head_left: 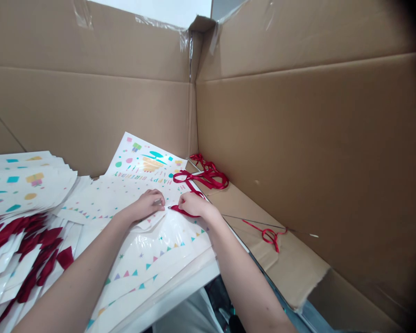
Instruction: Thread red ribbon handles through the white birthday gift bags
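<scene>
Head view: tall brown cardboard walls surround a glossy white gift bag printed "Happy Birthday", lying beside a stack of bags with dark red ribbons. The left hand grips the bag's top edge, fingers curled closed. Just beside it, the right hand pinches a thin red ribbon narrowly between its fingertips. Loose red ribbons lie just beyond.

"HAPPY BIRTHDAY" was printed upside down in multicoloured letters across the far end of the top bag, with a cut-off "HA" just right of it.
</scene>
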`<state>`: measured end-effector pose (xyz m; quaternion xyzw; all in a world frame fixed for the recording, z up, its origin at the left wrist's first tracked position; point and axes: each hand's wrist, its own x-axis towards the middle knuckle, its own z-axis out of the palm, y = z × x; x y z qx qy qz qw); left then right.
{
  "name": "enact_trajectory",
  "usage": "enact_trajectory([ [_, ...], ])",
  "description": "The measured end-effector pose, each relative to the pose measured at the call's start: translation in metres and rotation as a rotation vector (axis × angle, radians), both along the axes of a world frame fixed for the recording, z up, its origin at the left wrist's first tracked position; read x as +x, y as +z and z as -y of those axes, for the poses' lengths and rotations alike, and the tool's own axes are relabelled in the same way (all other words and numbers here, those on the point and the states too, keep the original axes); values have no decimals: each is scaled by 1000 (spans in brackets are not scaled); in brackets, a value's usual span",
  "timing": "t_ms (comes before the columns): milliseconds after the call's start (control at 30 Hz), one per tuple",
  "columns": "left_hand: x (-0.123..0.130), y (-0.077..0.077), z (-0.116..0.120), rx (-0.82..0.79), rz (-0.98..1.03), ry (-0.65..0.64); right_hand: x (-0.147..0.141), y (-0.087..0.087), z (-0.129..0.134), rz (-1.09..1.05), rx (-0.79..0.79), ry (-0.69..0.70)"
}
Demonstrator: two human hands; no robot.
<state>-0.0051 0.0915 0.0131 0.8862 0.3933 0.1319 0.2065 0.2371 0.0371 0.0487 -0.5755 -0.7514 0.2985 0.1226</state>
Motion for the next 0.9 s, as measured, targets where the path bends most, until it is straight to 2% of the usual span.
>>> enact_trajectory([
  [233,-3,-12,-19,49,19,-90,1,-2,-1,-32,23,-19],
  [667,-8,-26,-31,154,105,-170,1,-4,-3,-72,69,-15],
  [767,-5,-21,-27,140,110,-157,0,-4,-3,-55,63,-14],
  [900,1,-4,-7,92,67,-123,0,-5,-4,-54,64,-2],
])
